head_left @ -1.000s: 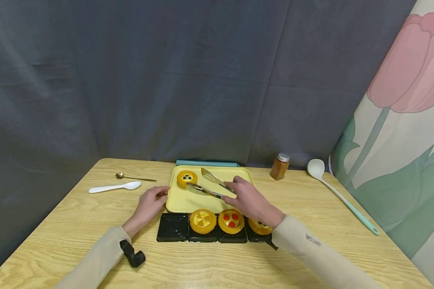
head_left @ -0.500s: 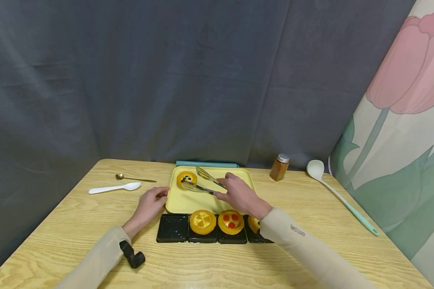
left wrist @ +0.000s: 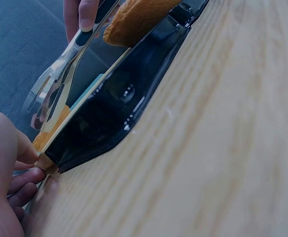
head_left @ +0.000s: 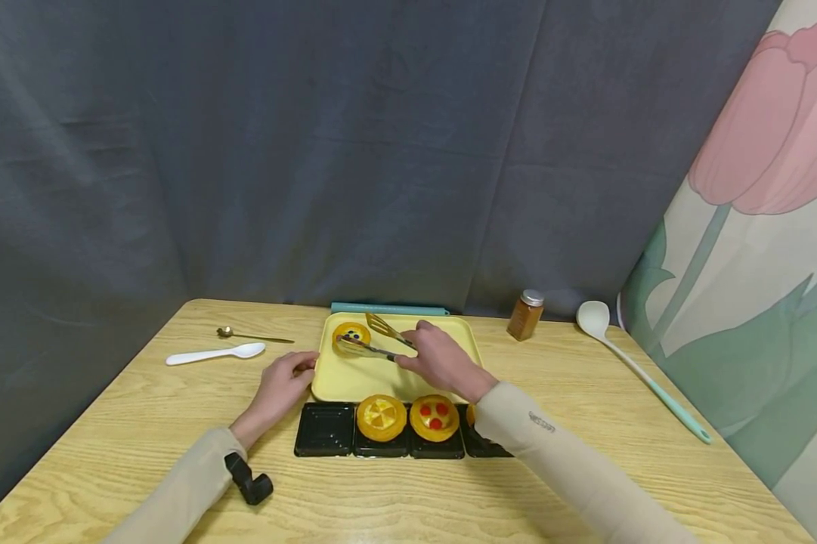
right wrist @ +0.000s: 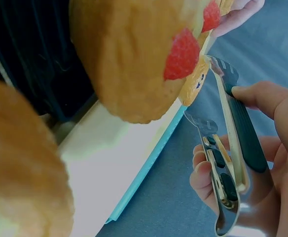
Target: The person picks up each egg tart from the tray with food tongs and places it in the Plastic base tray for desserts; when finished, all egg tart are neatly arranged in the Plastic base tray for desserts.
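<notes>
My left hand [head_left: 279, 391] pinches the left edge of a yellow tray [head_left: 381, 384] between thumb and fingers. In my right hand [head_left: 444, 364] I hold metal tongs [right wrist: 243, 131], their arms spread apart. The tong tips are at a blueberry-topped tart [head_left: 351, 330] at the tray's far left; firm contact cannot be told. In front of the tray runs a row of black plastic trays [head_left: 325, 431]. The leftmost bears nothing; the others carry an orange-topped tart [head_left: 382, 418], a tart with red berries [head_left: 434, 418], and a tart mostly hidden by my right sleeve.
A white spoon [head_left: 216, 353] and a thin gold spoon [head_left: 258, 337] lie at the left. A teal strip [head_left: 391, 309] lies behind the yellow tray. At the right are a brown jar [head_left: 525, 317] and a long-handled ladle [head_left: 642, 369]. A dark curtain [head_left: 326, 151] hangs behind.
My right hand has moved left with the tongs, bringing their tips over to the blueberry tart. My right sleeve now covers more of the rightmost tart. My left hand has stayed put.
</notes>
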Demonstrator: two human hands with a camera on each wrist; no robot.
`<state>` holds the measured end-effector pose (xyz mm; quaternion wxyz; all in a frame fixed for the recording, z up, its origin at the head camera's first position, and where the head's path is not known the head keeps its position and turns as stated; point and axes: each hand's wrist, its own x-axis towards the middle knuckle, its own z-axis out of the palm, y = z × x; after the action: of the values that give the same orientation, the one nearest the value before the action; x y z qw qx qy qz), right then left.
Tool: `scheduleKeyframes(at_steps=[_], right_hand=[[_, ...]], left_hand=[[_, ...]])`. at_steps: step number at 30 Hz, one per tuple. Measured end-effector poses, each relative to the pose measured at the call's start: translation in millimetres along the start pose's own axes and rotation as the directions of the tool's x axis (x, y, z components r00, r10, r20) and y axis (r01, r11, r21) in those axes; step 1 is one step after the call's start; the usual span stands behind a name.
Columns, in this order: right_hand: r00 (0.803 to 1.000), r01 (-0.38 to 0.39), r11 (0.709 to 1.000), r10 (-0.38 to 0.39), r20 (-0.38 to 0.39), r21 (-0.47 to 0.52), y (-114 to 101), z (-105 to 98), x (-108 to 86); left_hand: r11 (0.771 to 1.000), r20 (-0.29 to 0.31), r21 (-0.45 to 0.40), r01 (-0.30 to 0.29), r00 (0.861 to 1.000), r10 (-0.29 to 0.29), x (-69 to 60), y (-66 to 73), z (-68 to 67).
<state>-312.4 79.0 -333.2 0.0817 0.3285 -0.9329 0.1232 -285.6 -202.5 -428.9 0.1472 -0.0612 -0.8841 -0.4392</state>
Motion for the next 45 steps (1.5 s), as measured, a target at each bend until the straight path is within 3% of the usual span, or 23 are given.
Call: scheduleKeyframes(at_steps=[17, 45], right_hand=[[1.0, 0.004, 1.0, -0.004, 0.016, -0.006, -2, 7, 11.7], [0.999, 0.047, 0.999, -0.047, 0.012, -0.002, -5, 0, 4.2]], left_hand=[[1.0, 0.003, -0.005, 0.002, 1.0, -0.002, -0.2, -1.5, -0.8], [1.0, 0.001, 0.006, -0.004, 1.0, 0.004, 0.0, 0.3, -0.2]])
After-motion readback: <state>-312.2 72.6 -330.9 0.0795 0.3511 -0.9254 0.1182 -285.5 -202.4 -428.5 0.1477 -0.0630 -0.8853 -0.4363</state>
